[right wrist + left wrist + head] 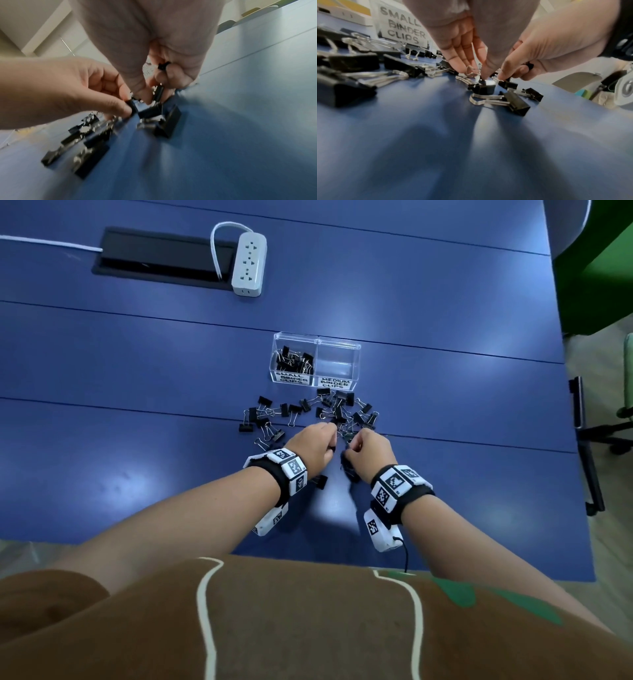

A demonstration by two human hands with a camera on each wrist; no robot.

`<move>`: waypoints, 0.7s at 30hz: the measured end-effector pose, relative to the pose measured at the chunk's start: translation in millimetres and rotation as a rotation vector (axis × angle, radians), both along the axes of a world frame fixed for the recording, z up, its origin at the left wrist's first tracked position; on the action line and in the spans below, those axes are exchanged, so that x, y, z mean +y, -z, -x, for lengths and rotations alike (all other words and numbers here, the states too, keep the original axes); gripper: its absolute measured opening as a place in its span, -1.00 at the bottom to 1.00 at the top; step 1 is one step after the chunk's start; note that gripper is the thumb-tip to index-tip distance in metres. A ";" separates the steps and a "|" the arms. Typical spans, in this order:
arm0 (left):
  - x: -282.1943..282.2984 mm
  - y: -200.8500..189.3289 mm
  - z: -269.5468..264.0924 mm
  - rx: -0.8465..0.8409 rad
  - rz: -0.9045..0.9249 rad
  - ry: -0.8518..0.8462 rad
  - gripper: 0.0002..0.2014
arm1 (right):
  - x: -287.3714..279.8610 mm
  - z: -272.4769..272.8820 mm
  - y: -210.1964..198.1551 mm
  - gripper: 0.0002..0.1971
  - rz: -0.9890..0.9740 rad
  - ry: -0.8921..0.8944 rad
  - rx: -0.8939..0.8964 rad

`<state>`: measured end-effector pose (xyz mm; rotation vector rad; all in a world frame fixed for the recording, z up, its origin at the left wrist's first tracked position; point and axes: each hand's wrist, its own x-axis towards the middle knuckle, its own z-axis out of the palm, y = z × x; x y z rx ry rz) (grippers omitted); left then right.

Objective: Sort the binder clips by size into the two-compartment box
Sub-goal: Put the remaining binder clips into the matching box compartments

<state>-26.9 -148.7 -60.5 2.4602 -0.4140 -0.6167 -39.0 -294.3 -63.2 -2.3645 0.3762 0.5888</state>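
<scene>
The clear two-compartment box [317, 340] stands mid-table. Its left side, labelled SMALL BINDER CLIPS [402, 29], holds several black clips [294, 359]; the MEDIUM side [337, 361] looks empty. A loose pile of black binder clips [329, 410] lies in front of the box. Both hands work at the pile's near edge, close together. My left hand [329, 430] pinches a black clip [133, 106] between thumb and finger. My right hand [352, 446] pinches another clip [158, 92] and keeps small clips [163, 66] tucked under its curled fingers.
A white power strip [249, 263] and a black cable hatch [161, 256] lie at the far left of the blue table [445, 405]. The table's right edge runs near a black chair arm [587, 446]. A stray clip [320, 481] sits under my left wrist.
</scene>
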 end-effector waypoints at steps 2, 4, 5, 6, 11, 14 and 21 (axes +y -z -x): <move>2.0 -3.9 2.1 0.050 0.023 -0.024 -0.88 | -2.7 -6.2 -5.0 -0.91 -0.031 -0.016 0.019; 5.4 -5.8 3.0 0.094 0.038 -0.054 -0.84 | -4.7 -22.1 -13.5 -0.93 -0.048 -0.031 0.000; 7.4 -6.5 2.8 0.107 0.049 -0.072 -0.81 | -4.4 -32.8 -19.2 -0.86 -0.052 -0.037 -0.025; 9.8 -5.8 2.1 0.112 0.064 -0.090 -0.79 | -2.8 -45.0 -25.6 -0.81 -0.060 -0.044 -0.054; 24.0 -4.0 -1.2 0.079 0.121 -0.160 -0.76 | 29.7 -104.2 -58.1 -0.87 -0.140 -0.115 -0.185; 36.2 -6.9 -7.5 0.053 0.129 -0.203 -0.76 | 57.8 -128.9 -65.7 -0.86 -0.069 -0.238 -0.218; 69.7 -26.5 -43.4 -0.010 0.135 -0.365 -0.76 | 84.4 -142.2 -53.9 -0.61 -0.019 -0.373 -0.207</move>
